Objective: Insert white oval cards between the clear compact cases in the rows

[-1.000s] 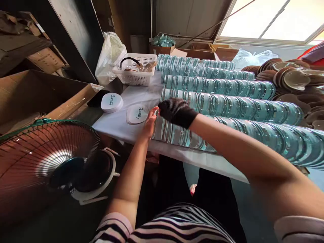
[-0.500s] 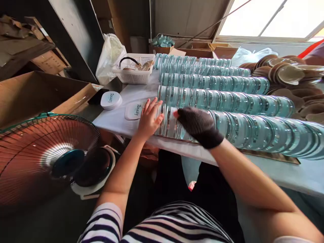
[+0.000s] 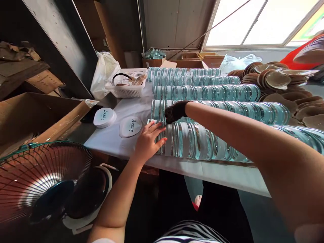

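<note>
Head view: On a white-covered table [image 3: 134,108], the gloved right hand [image 3: 176,111] has shifted leftward to the nearest glass row's [image 3: 199,140] far side — bringing the work to its end near the front-left corner. The bare left hand [image 3: 149,140] rests there, fingers spread; the right's grip cannot be told. Cloth surrounds the printed cards [image 3: 130,127] leftward — only a strip lines the near edge.

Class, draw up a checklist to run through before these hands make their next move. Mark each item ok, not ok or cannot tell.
1. Left hand at the left end of the nearest glass row: ok.
2. Right hand gloved: ok.
3. Left hand gloved: not ok, it is bare.
4. Right hand gripping glass: cannot tell, its underside is hidden.
5. Two printed stacks lettering up: ok.
</note>
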Demonstrator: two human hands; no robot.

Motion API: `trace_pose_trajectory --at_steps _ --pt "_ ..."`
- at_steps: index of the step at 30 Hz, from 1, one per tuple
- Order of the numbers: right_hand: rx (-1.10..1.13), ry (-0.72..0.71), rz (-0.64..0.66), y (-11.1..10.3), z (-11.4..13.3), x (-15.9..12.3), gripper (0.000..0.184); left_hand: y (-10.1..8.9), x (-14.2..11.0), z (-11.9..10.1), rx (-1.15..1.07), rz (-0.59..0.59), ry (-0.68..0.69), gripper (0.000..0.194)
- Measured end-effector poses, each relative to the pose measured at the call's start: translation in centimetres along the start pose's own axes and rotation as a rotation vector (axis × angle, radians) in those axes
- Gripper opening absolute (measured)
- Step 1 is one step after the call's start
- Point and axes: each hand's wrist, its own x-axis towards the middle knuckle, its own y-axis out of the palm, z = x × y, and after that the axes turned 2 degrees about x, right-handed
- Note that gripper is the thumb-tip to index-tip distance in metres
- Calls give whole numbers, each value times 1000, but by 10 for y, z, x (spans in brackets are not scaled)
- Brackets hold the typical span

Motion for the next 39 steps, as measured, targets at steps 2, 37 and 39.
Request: trace_pose_trajectory --at_steps 2,37,39 --pt "151 53 59 2 -8 -1 28 0 0 0 3 -1 11 34" --pt "-19 279 -527 56 -29 -90 35 7 21 -49 103 163 109 44" --pt "7 165 -378 38 -41 -66 40 13 21 -48 102 175 103 43"
